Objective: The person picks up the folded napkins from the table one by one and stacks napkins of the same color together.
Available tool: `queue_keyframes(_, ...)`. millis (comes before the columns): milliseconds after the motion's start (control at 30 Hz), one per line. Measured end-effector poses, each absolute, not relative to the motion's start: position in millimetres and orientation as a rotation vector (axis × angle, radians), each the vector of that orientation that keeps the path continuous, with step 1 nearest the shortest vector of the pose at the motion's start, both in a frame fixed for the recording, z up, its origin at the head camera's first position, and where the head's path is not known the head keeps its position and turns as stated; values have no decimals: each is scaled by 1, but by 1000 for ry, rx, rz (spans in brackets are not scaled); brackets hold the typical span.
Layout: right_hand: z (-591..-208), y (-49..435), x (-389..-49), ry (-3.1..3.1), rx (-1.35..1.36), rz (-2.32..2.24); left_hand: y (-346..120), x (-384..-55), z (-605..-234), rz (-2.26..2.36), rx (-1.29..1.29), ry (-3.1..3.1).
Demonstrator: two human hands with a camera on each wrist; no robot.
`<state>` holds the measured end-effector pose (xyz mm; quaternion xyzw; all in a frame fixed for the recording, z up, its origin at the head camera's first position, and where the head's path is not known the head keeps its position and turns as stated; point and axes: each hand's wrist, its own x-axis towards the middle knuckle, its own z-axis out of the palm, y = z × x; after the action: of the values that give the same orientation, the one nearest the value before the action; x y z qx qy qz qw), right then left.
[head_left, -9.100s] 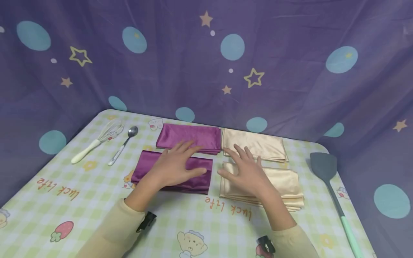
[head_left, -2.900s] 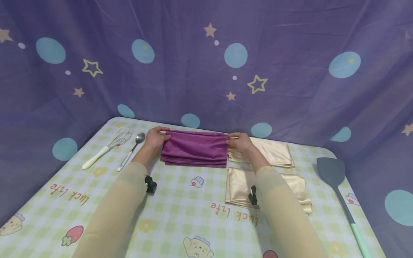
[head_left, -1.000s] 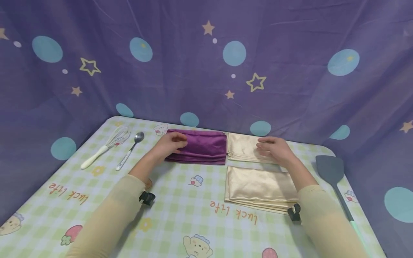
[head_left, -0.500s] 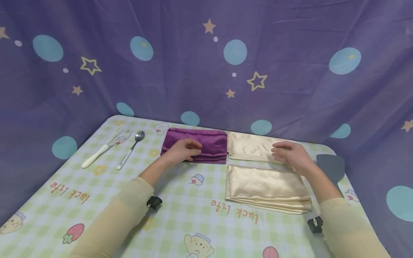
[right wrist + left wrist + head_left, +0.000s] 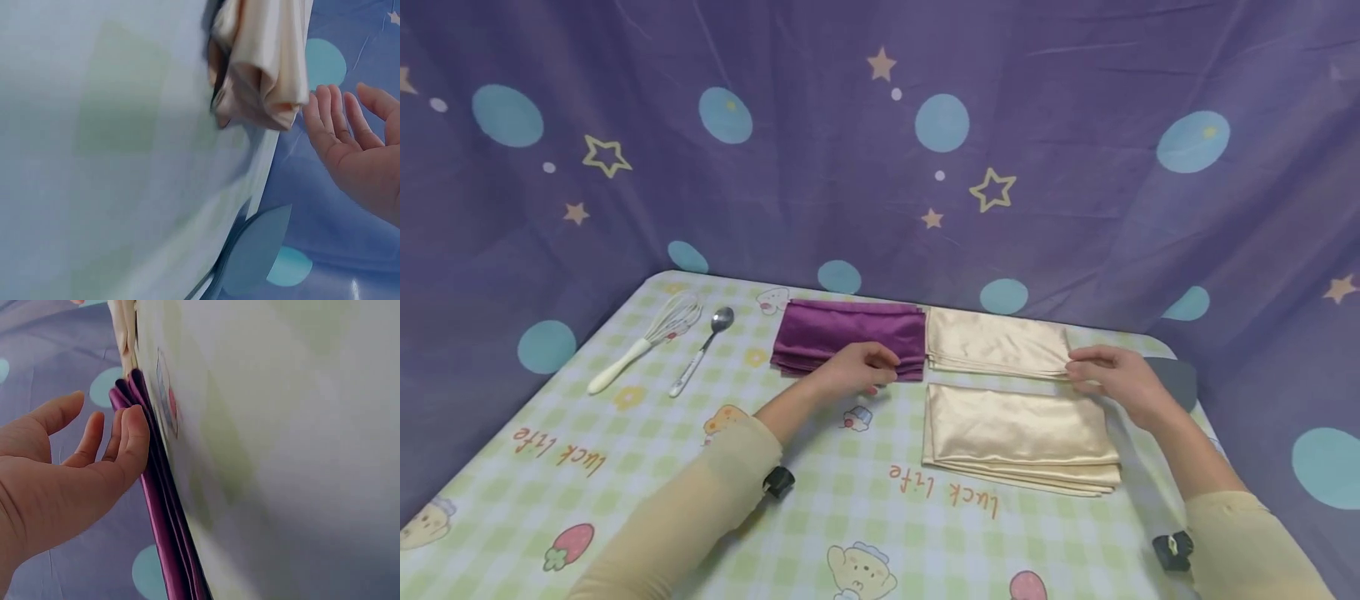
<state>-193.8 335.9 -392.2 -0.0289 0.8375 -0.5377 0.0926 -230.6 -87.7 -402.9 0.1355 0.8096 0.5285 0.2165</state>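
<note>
Two folded purple satin cloths lie as one stack (image 5: 842,327) at the back of the table. Just right of it sits a folded cream satin cloth (image 5: 992,342), and a second folded cream cloth (image 5: 1015,425) lies in front of that. My left hand (image 5: 853,369) hovers over the purple stack's front right part, fingers relaxed, holding nothing; the left wrist view shows its fingers (image 5: 132,434) loosely bent beside the folded edges. My right hand (image 5: 1120,382) is at the right ends of the cream cloths, its fingers loose and gripping nothing in the right wrist view.
On the left lie a whisk (image 5: 647,342) with a pale handle and a spoon (image 5: 702,352). A grey spatula (image 5: 1176,382) lies at the right edge, partly hidden behind my right arm. A purple patterned curtain (image 5: 820,167) hangs behind the checked table (image 5: 850,508).
The front purple cloth was lifted by both hands, set on the back one and let go. Since then my left hand has drifted right and nearer, my right hand farther right.
</note>
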Motion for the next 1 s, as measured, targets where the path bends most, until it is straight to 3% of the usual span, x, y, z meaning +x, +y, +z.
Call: queue_keyframes(1000, -405, 360, -171, 2497, -30, -1333, -33, -212, -418, 1559, 356, 2150)
